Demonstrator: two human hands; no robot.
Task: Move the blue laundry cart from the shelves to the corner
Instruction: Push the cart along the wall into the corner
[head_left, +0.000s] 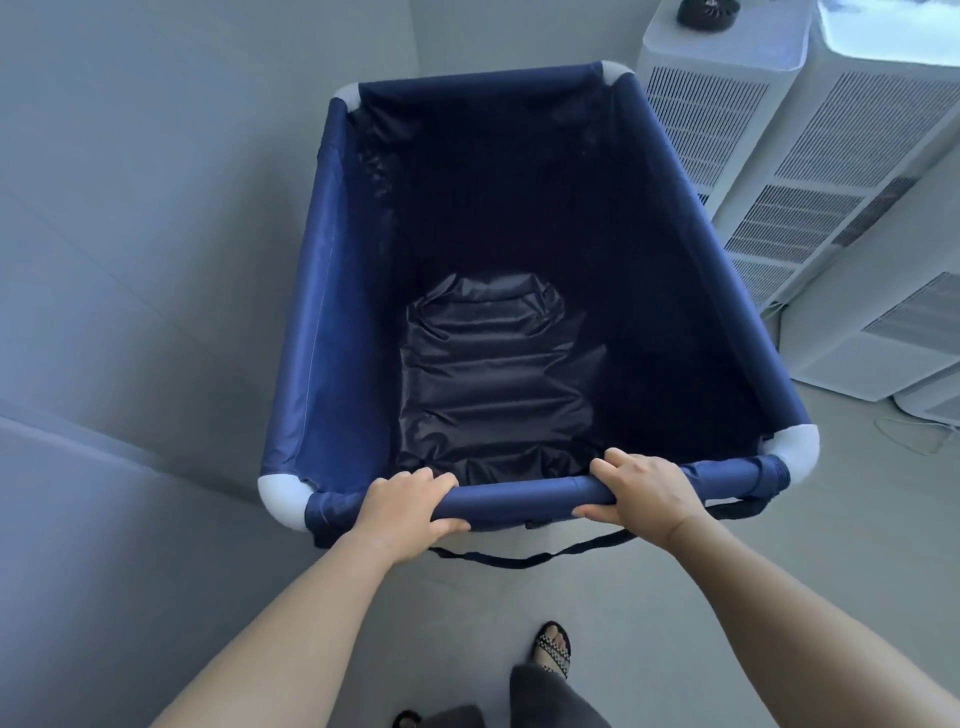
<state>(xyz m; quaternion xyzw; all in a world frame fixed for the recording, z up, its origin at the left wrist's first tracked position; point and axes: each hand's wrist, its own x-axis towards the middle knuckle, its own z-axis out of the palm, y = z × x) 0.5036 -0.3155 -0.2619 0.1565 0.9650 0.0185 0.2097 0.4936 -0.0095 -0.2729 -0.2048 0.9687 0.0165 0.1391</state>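
Note:
The blue laundry cart (322, 291) fills the middle of the head view: navy fabric on a frame with white corner joints, nothing inside. Its far end sits close to where two grey walls meet, and its left side runs along the left wall. My left hand (402, 506) grips the near top rail left of centre. My right hand (644, 491) grips the same rail right of centre. A dark strap (524, 557) hangs below the rail.
White air-purifier-like units (810, 171) stand along the right side of the cart, close to its right rail. A grey wall (130, 260) is on the left. My sandalled feet (553, 649) stand on the pale floor behind the cart.

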